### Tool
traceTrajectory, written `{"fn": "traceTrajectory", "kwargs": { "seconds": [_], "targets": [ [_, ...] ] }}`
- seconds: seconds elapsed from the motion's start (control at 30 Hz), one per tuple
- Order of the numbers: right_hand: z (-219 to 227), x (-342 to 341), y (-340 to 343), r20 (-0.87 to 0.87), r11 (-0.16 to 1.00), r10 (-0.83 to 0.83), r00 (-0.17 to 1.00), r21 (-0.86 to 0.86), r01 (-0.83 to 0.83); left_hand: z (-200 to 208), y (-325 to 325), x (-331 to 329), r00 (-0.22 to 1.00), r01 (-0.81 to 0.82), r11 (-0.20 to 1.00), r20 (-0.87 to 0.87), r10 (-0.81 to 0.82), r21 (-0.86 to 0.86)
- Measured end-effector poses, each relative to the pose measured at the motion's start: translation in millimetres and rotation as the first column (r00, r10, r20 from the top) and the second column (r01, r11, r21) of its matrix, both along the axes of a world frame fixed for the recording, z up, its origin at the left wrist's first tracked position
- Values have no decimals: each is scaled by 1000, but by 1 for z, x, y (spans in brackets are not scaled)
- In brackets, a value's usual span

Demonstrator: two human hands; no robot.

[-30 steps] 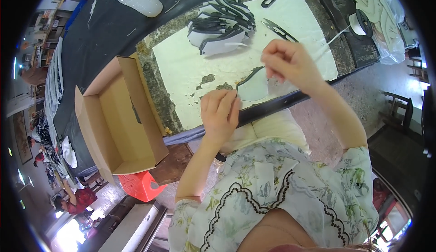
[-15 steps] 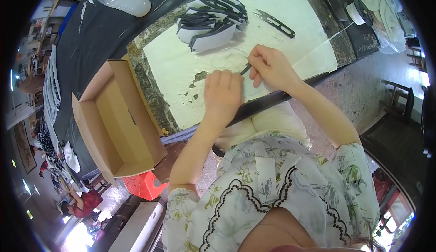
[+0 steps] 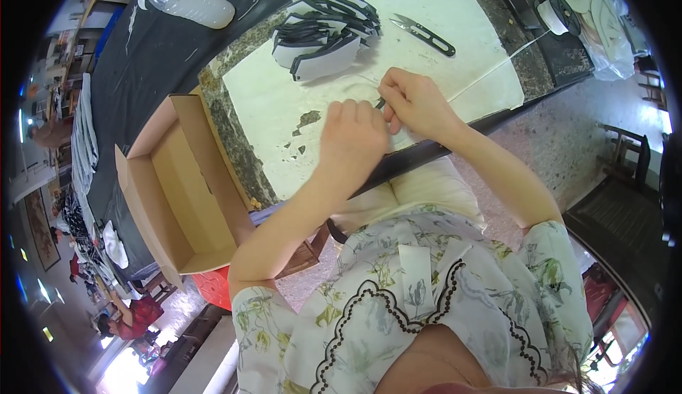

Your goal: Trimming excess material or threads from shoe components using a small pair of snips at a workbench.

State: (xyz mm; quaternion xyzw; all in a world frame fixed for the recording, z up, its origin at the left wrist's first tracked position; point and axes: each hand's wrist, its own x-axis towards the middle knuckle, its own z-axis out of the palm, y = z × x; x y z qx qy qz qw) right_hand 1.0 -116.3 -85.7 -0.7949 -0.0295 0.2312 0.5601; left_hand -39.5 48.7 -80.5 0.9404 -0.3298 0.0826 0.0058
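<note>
Head view: on the pale sheet (image 3: 469,32) over the counter (image 3: 156,67), the dark-edged piece (image 3: 381,103) lies mostly covered between the right hand (image 3: 419,103), whose grip pinches its dark edge, and the left hand (image 3: 355,135), positioned at 7 o'clock (fingertips hidden; the state of that grip cannot be told). From the piece, locate the stacked pieces (image 3: 327,32) at 11 o'clock, the nearer snips (image 3: 419,30) at 1, the thread spool (image 3: 551,18) at 2 and the open cardboard box (image 3: 153,209) between 8 and 9.
</note>
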Motion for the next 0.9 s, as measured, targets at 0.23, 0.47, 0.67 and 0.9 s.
{"fn": "traceTrajectory", "kwargs": {
  "seconds": [0.23,0.47,0.67,0.9],
  "targets": [
    [-6,1,-10,-113,992,4,994,123,10,25,54,-46,875,-296,933,-451,178,-205],
    [37,-21,-10,259,977,186,948,-151,-150,26,24,-32,931,-296,525,-118,346,-798],
    [31,-40,-20,552,923,385,740,-240,-301,10,14,-45,953,-256,679,-297,58,-688],
    [45,-29,-14,95,910,403,910,-146,-388,1,28,-49,925,-345,571,-373,72,-745]
  ]
}}
